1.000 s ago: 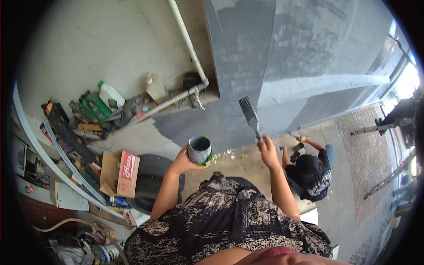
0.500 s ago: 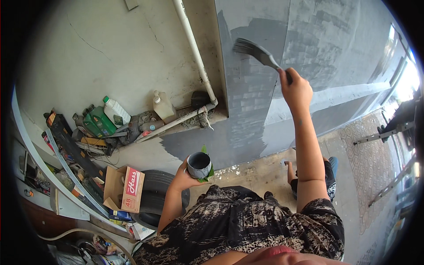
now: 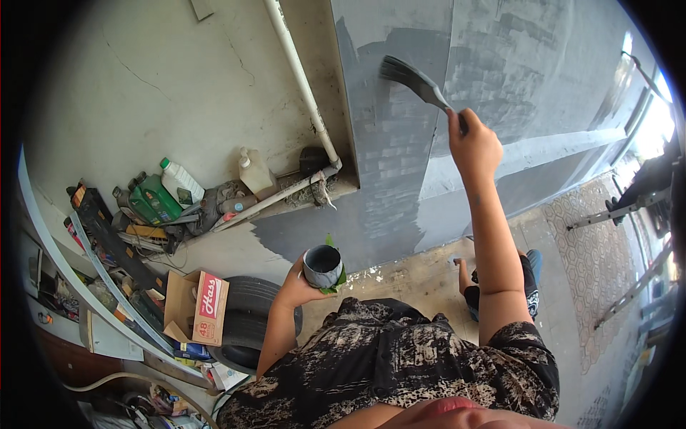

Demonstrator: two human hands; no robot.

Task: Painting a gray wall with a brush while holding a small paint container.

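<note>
Above, near the centre, the brush (image 3: 414,80) lies with its bristles against a grey wall (image 3: 400,150), left of a seam; darker patches and streaks overlie a lighter coat. The right hand (image 3: 475,143), arm extended, has its fingers closed round the brush handle. Lower down, the left hand (image 3: 293,288) holds a grey cup (image 3: 324,277) before the patterned shirt (image 3: 379,343), its fingers curved about the side; green leaves (image 3: 341,279) show beside the cup. At left, a cracked cream wall (image 3: 179,79) stands behind a white pipe (image 3: 300,75), which bends at its foot. Nearby, a green bottle (image 3: 155,200), a white bottle (image 3: 181,180) and a pale jug (image 3: 257,176) sit among clutter. Below these, a cardboard box (image 3: 207,331) adjoins a black tyre (image 3: 251,304). White flakes (image 3: 371,272) dot the pale floor (image 3: 429,287). At right, a second person (image 3: 534,263), low down, is partly hidden by the right forearm; patterned paving (image 3: 579,214) and a ladder (image 3: 632,294) lie beyond, near bright daylight.
</note>
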